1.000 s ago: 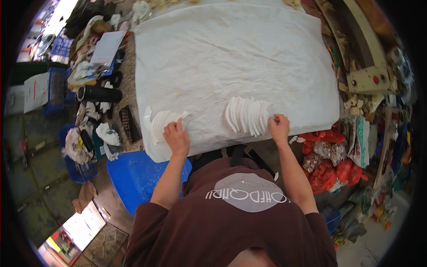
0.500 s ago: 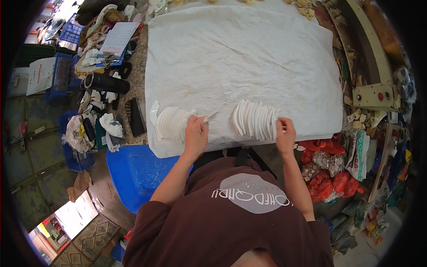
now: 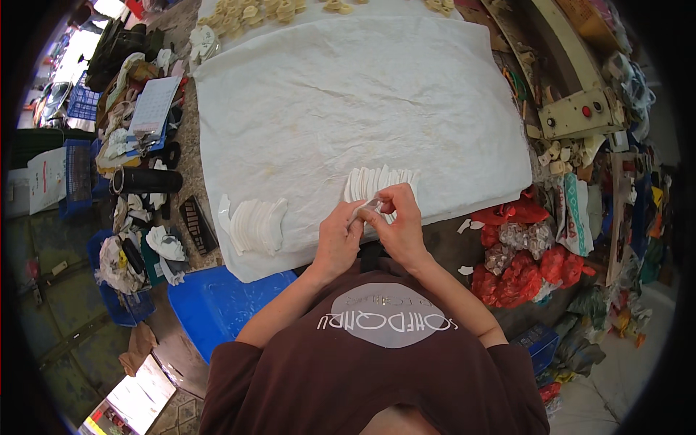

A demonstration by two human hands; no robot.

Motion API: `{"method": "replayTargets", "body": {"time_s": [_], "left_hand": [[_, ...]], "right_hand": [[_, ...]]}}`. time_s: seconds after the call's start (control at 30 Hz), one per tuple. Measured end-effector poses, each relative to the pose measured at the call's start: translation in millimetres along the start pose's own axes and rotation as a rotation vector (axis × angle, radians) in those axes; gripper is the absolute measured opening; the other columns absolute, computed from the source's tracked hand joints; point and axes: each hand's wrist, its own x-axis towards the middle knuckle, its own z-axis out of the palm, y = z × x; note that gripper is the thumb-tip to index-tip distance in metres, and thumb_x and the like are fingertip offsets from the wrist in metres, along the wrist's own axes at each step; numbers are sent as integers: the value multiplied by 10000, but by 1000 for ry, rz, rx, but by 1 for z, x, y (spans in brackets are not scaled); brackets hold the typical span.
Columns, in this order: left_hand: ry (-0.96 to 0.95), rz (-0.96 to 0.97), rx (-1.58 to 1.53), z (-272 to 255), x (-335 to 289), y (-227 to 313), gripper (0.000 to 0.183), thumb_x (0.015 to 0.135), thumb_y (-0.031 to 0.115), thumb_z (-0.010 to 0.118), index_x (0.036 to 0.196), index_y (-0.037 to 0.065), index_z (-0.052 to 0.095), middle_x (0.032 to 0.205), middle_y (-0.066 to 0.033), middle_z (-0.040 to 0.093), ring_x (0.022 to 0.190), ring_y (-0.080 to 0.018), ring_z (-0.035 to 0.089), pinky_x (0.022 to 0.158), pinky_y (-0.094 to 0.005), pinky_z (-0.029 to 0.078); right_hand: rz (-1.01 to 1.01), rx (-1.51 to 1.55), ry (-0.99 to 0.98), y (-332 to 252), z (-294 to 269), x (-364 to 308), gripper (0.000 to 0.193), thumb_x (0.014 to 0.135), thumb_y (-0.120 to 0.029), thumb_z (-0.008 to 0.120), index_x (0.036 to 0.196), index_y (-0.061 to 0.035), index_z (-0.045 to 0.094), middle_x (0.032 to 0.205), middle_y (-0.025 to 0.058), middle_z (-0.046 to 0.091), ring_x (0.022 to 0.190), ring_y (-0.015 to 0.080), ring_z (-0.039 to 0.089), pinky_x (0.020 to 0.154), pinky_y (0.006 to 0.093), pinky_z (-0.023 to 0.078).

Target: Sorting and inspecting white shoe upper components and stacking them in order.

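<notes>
My left hand (image 3: pixel 338 235) and my right hand (image 3: pixel 400 223) meet in front of my chest, over the near edge of the white cloth (image 3: pixel 348 94). Pinched between the fingers of both is a thin whitish strip (image 3: pixel 367 208), partly covered by them; its material is unclear. Just beyond my hands a row of white curved strips (image 3: pixel 377 180) leans on the cloth, its near part hidden by my right hand. Off to the left lies another fanned stack of the same white strips (image 3: pixel 257 225), with nothing touching it.
Several pale yellow pieces (image 3: pixel 246 13) lie along the far edge. Left of the cloth are a black bottle (image 3: pixel 147 180), a clipboard (image 3: pixel 154 109) and a dark phone-like slab (image 3: pixel 198 225). A blue tub (image 3: pixel 217 301) stands below left; red bags (image 3: pixel 507 272) hang low right, under a control box (image 3: pixel 580 114).
My hands have come together from the two separate stacks, and both now grip one strip. The whole view has shifted, so the cloth sits further left.
</notes>
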Motion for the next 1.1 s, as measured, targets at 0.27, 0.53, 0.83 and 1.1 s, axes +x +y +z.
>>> {"method": "replayTargets", "body": {"time_s": [0.27,0.53,0.83,1.1], "left_hand": [[-476,-603,-746,2,14,18,362,872,101,496,1211,-12,437,787,-57,532,565,-97,444,488,-216,376],[-434,-685,-1094,5,27,22,286,941,158,389,1161,-19,439,861,-97,524,655,-141,487,550,-279,414],[-284,-493,-821,33,23,25,261,930,114,406,1113,-29,524,870,-60,578,727,-123,525,670,-241,438],[-200,-569,-1075,35,26,42,371,965,199,361,1241,-37,439,1056,-74,562,896,-126,542,787,-259,453]], "right_hand": [[-39,-31,128,43,-44,-19,82,786,45,525,820,-23,494,748,73,470,647,154,463,583,265,398],[549,-1084,-390,195,-155,-176,303,731,-204,650,1002,-93,575,1050,151,523,1039,363,441,809,432,425],[344,19,-2,37,-76,-46,254,814,-226,622,926,0,593,706,112,589,612,184,560,582,289,457],[70,-36,-89,15,-36,-27,166,820,-141,574,760,6,525,685,169,532,629,309,547,571,386,417]]}}
